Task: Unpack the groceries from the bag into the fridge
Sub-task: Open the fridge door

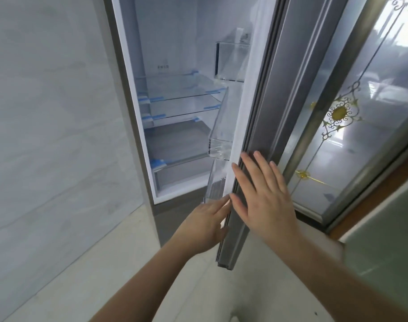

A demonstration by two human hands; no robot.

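The fridge point(138, 126) stands open, its white inside bare, with glass shelves point(182, 89) edged in blue tape and a drawer below. The grey fridge door point(268, 112) swings out to the right and carries clear door bins point(223, 126). My right hand point(263, 194) lies flat with straight fingers against the door's edge. My left hand point(205, 224) reaches to the inner side of the door near its bottom, fingers extended and touching the edge. Neither hand holds anything. No bag or groceries show in the view.
A pale tiled wall point(47, 112) runs along the left of the fridge. To the right stands a glass sliding door with gold ornament point(340, 112) and a brown frame. Light floor tiles point(105, 263) lie below.
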